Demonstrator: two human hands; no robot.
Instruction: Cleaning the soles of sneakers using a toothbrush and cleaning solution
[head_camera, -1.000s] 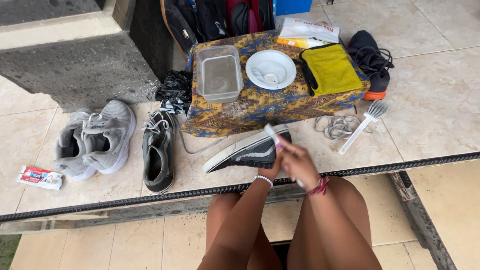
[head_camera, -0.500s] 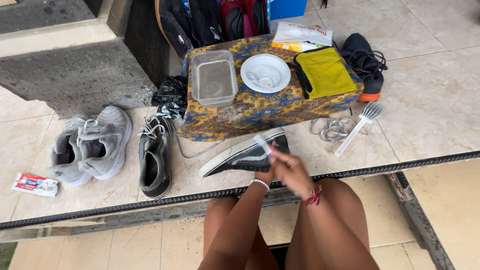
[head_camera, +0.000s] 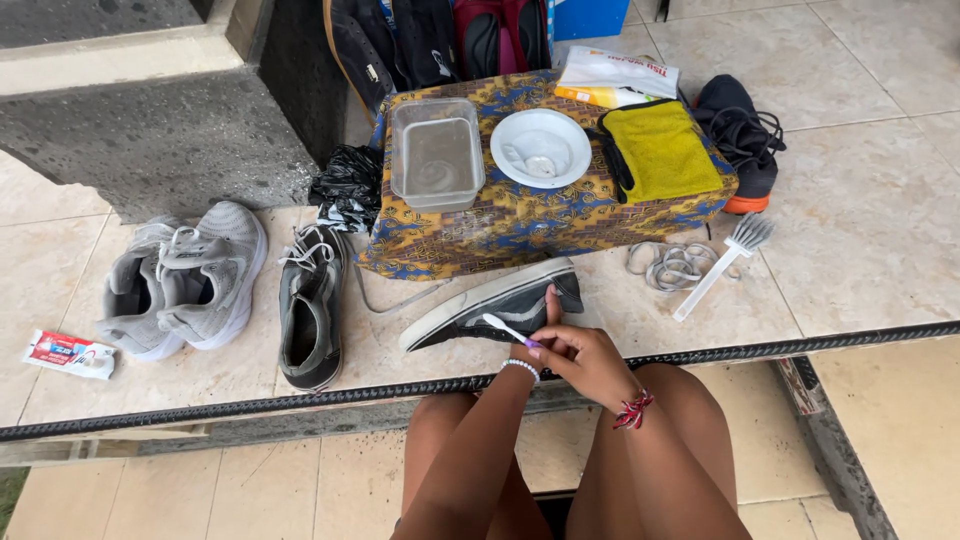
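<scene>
The right hand (head_camera: 585, 360) bends at the wrist, fingers pinching a small toothbrush (head_camera: 508, 328) against the black shoe (head_camera: 495, 303). The left hand (head_camera: 545, 345) is mostly hidden behind it; one finger presses the shoe's heel. The shoe lies on the tiled floor (head_camera: 880, 230).

We see a black canvas shoe (head_camera: 500, 305) with a smooth white rubber sole, and a slim white plastic toothbrush (head_camera: 508, 328) lying against it. The grey sneakers (head_camera: 185, 275) look like matt woven mesh. The patterned cloth (head_camera: 520, 215) is printed cotton; on it sit a clear plastic tub (head_camera: 436, 152), a glossy white bowl (head_camera: 540, 147) and a fuzzy yellow towel (head_camera: 662, 150). The floor tiles (head_camera: 860, 250) look smooth and faintly shiny.
</scene>
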